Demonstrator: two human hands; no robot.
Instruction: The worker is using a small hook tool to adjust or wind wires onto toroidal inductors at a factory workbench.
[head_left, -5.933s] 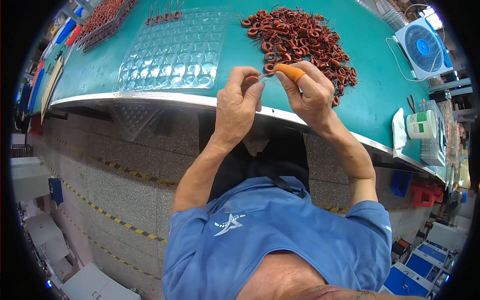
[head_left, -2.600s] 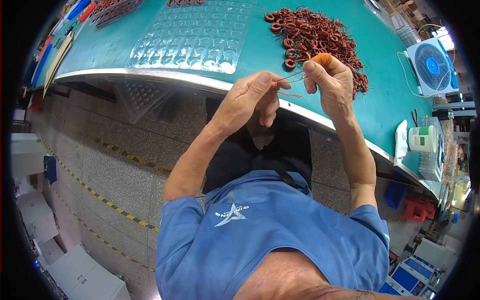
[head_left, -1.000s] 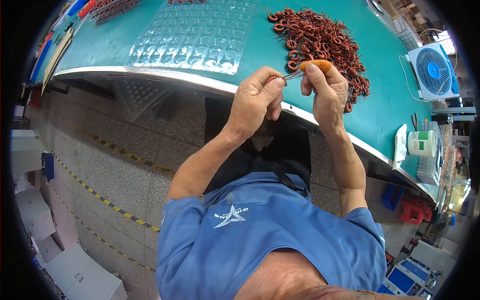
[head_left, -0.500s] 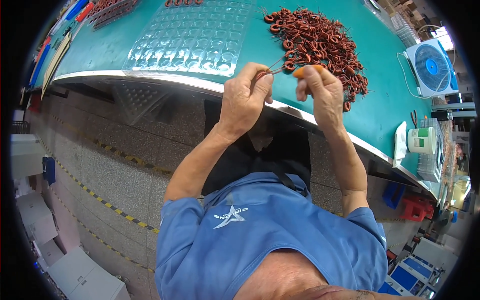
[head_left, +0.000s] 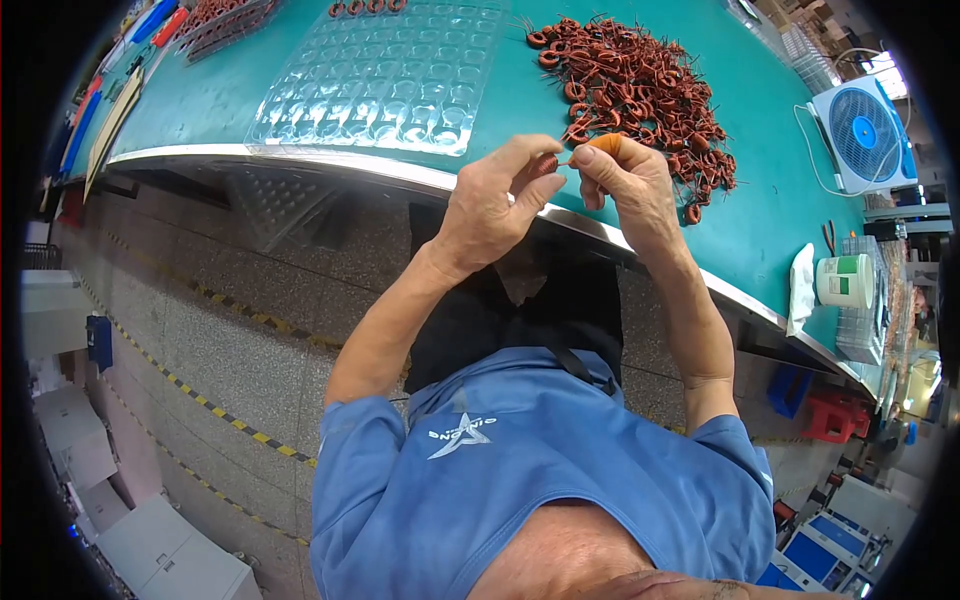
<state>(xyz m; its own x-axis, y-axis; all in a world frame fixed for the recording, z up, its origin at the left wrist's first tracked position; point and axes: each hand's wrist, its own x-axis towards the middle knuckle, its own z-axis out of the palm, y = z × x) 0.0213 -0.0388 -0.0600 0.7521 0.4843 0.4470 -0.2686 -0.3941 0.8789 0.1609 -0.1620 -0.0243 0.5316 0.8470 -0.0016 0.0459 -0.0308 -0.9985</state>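
Over the front edge of the green table, my left hand (head_left: pixel 487 212) holds a red-brown wire-wound ring coil (head_left: pixel 544 167) between thumb and fingers. My right hand (head_left: pixel 638 192) is close beside it, thumb and index finger pinched on the coil's wire lead (head_left: pixel 565 163). An orange finger cover (head_left: pixel 604 143) sits on the right index finger. Just beyond my hands is a heap of similar coils (head_left: pixel 640 85) with wire ends sticking out. To its left lies a clear plastic tray (head_left: pixel 372 95) with round pockets; several coils (head_left: pixel 368 6) sit in its far row.
A blue-and-white fan (head_left: pixel 864 132) stands on the right of the table (head_left: pixel 765 200), near a white-and-green tub (head_left: pixel 845 281) and a white cloth (head_left: pixel 800 288). Another coil-filled tray (head_left: pixel 225 22) lies far left, by hand tools (head_left: pixel 138 62). The table's metal edge (head_left: pixel 400 170) runs before me.
My right hand has moved left and closed in on the left hand, and its fingertips now meet the coil's leads. The left hand has turned slightly with the coil.
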